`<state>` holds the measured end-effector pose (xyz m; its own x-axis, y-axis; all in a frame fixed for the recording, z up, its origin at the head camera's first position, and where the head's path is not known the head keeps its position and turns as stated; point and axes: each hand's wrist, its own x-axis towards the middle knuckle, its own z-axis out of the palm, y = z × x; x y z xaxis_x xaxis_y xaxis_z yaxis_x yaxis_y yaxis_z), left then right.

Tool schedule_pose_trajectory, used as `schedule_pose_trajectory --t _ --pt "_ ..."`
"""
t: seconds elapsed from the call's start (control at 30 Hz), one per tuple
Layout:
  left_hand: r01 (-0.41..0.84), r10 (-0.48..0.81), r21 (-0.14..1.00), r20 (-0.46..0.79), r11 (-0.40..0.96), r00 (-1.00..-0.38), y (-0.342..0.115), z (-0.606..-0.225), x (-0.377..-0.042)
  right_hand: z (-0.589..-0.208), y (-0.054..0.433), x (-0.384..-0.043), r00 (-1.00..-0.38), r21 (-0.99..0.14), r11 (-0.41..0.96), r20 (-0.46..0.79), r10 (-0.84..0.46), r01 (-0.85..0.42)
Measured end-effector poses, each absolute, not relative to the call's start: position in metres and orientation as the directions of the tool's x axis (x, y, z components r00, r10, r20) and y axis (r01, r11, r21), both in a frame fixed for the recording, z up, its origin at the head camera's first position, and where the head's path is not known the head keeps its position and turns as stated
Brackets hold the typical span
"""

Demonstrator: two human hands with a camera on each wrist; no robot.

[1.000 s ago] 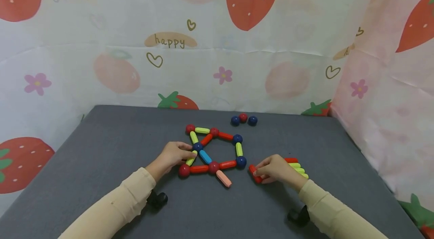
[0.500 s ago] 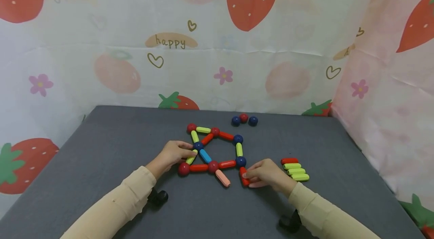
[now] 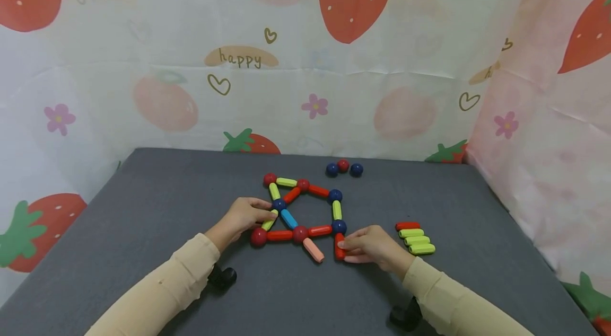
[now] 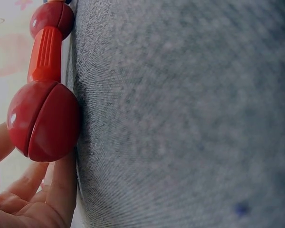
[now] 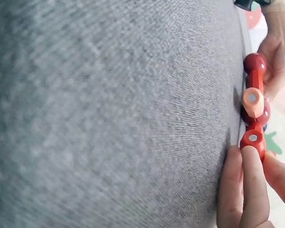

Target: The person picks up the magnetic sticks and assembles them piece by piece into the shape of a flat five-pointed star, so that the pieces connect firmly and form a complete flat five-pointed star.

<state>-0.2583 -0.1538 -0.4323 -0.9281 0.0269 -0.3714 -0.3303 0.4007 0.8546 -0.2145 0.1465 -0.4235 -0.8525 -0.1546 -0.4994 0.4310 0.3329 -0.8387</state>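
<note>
the red stick [image 3: 338, 250] lies right of the middle of the desk [image 3: 277, 299], its long axis running towards the near edge, its far end apparently touching a blue ball [image 3: 339, 227] of the frame [image 3: 318, 191]. it is just left of the right hand [image 3: 374, 246], the nearer one, whose thumb and fingers pinch it. the left hand [image 3: 244, 217], well apart on the left-edge side, pinches a yellow stick [image 3: 269, 223]. a peach stick [image 3: 313, 250] slants between the hands.
</note>
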Motion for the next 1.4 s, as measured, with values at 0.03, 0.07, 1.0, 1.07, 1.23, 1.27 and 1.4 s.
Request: schedule_pose_trajectory --t 0.03,0.07,1.0,1.07,1.23,1.27,1.4 --pt "-0.33 0.025 0.854 -0.371 0.402 -0.928 -0.154 -0.432 -0.258 -0.424 0.146 -0.215 -0.853 -0.84 0.332 -0.499 -0.156 0.43" --pt "-0.329 0.025 0.855 -0.369 0.402 -0.929 -0.154 -0.432 -0.258 -0.424 0.146 -0.215 -0.853 -0.84 0.335 -0.497 -0.16 0.427" --pt "-0.277 0.135 0.845 -0.374 0.457 -0.918 -0.172 -0.425 -0.255 -0.418 0.163 -0.273 -0.937 -0.9 0.302 -0.346 -0.052 0.316" --pt "-0.275 0.132 0.851 -0.367 0.448 -0.921 -0.172 -0.426 -0.254 -0.416 0.166 -0.284 -0.943 -0.909 0.271 -0.332 -0.01 0.317" --pt "-0.255 0.115 0.867 -0.333 0.428 -0.936 -0.171 -0.43 -0.251 -0.413 0.168 -0.307 -0.954 -0.927 0.228 -0.286 0.084 0.298" --pt "-0.251 0.115 0.87 -0.327 0.425 -0.938 -0.171 -0.431 -0.25 -0.413 0.168 -0.31 -0.956 -0.93 0.224 -0.276 0.098 0.291" --pt "-0.248 0.104 0.872 -0.319 0.422 -0.942 -0.172 -0.433 -0.249 -0.414 0.167 -0.321 -0.961 -0.938 0.219 -0.246 0.128 0.27"
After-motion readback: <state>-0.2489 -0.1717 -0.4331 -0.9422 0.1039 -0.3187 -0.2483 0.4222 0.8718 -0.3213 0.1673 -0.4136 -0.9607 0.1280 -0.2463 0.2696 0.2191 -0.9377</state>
